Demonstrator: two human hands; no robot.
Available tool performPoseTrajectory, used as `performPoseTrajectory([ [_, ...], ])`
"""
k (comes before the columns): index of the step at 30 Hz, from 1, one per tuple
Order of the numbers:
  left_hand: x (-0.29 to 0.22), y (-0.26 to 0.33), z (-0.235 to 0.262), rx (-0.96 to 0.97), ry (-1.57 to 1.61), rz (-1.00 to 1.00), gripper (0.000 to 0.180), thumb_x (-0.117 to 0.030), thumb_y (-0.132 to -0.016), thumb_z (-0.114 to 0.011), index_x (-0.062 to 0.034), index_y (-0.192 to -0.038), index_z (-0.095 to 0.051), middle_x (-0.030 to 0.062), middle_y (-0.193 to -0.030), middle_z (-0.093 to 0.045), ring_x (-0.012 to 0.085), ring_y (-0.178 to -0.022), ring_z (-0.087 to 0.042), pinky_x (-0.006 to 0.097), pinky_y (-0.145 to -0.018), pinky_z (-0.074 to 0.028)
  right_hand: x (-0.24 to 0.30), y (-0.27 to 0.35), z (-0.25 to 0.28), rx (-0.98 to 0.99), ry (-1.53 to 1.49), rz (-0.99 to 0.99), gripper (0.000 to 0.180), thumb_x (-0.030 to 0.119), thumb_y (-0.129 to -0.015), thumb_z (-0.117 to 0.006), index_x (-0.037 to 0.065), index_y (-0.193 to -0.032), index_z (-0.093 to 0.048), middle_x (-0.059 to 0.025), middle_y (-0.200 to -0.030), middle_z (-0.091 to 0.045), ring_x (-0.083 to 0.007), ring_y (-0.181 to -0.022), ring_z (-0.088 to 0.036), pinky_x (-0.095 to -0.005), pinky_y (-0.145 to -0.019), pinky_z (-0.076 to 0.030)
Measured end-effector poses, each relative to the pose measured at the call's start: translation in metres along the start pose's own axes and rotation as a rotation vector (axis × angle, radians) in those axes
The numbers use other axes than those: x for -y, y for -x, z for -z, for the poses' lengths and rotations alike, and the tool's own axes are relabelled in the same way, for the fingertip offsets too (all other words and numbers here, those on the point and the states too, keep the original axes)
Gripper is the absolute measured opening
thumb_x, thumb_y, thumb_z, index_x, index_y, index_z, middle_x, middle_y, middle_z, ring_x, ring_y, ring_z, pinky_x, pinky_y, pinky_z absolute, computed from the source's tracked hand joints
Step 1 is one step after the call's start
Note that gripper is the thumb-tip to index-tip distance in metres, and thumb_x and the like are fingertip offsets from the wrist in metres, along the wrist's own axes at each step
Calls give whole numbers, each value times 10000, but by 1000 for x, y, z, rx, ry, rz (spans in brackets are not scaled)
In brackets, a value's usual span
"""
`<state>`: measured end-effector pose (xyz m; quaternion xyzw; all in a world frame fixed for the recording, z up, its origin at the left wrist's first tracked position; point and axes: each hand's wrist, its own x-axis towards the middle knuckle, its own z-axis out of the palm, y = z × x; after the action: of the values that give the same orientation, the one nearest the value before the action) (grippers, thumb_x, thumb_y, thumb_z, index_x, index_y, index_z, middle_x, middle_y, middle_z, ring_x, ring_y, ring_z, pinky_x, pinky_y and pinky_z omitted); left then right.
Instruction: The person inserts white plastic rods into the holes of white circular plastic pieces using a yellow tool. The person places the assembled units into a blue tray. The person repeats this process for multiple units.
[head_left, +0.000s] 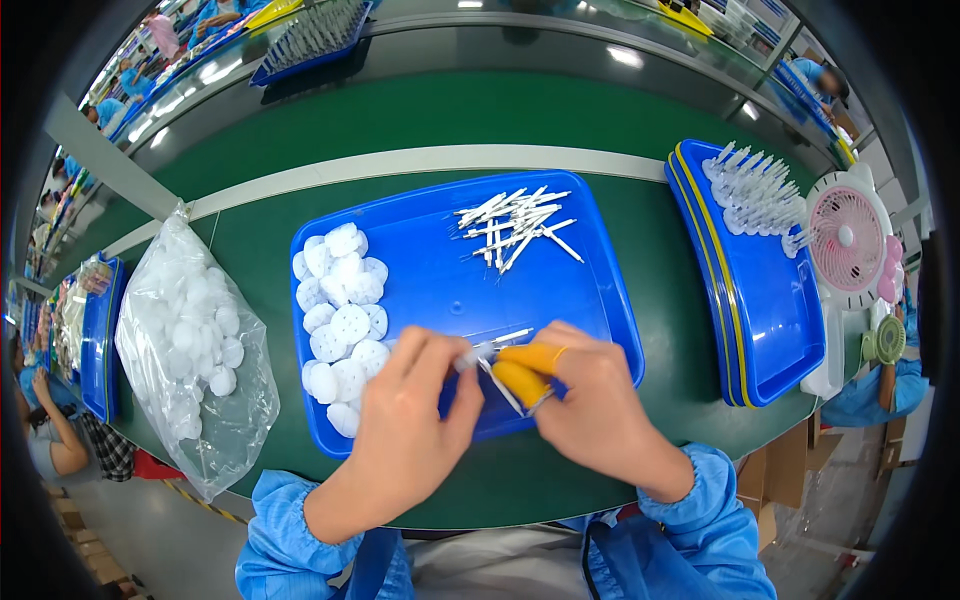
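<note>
Blue tray (pixel 430 270) on the green table (pixel 650 290): your left hand (pixel 405 425) pinches a small white part (pixel 466 360) over its near edge; your right hand (pixel 595 400), orange finger cots (pixel 525 370) on, pinches thin white sticks (pixel 505 385). White discs (pixel 340 320) lie left, loose sticks (pixel 515 228) at the far side.

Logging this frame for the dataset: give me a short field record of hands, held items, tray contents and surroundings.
left hand: pinches a small white piece
right hand: grips thin white sticks, two fingers in orange finger covers
blue tray: white round discs at left, loose white sticks at top
bag of discs: left of tray
stacked trays: right, assembled pieces
pink fan: far right
</note>
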<state>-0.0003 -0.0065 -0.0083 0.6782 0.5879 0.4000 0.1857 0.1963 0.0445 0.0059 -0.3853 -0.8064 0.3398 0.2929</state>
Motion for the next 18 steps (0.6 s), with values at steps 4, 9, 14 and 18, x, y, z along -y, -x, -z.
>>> performPoseTrajectory([
  [4, 2, -12, 9, -70, 52, 121, 181, 32, -933, -738, 43, -1109, -694, 150, -1014, -664, 293, -861, -746, 371, -708, -645, -18, -4, 13, 21, 280, 56, 266, -80, -732, -740, -78, -996, -776, -158, -994, -639, -337, -943, -589, -434, -829, -502],
  [9, -1, -13, 16, 26, 122, 216, 164, 22, -971, -723, 51, -1133, -715, 141, -1015, -689, 255, -878, -752, 348, -764, -669, -19, -1, 12, 97, 297, 80, 327, -80, -722, -757, -70, -1049, -762, -160, -1034, -633, -338, -960, -583, -436, -846, -487],
  [14, -3, -11, 17, 154, 277, 303, 152, 16, -992, -720, 50, -1140, -713, 100, -1057, -696, 168, -943, -737, 298, -748, -644, 5, 6, 21, 44, -99, -21, 466, -108, -706, -713, -75, -1171, -726, -171, -993, -612, -358, -909, -580, -435, -810, -493],
  [18, -6, -10, 14, 174, 289, 233, 163, 55, -960, -718, 35, -1122, -719, 102, -1056, -683, 182, -948, -735, 308, -766, -653, 0, 5, 18, 133, -16, 131, 498, -116, -684, -690, -95, -1180, -728, -169, -983, -610, -362, -912, -578, -443, -794, -499],
])
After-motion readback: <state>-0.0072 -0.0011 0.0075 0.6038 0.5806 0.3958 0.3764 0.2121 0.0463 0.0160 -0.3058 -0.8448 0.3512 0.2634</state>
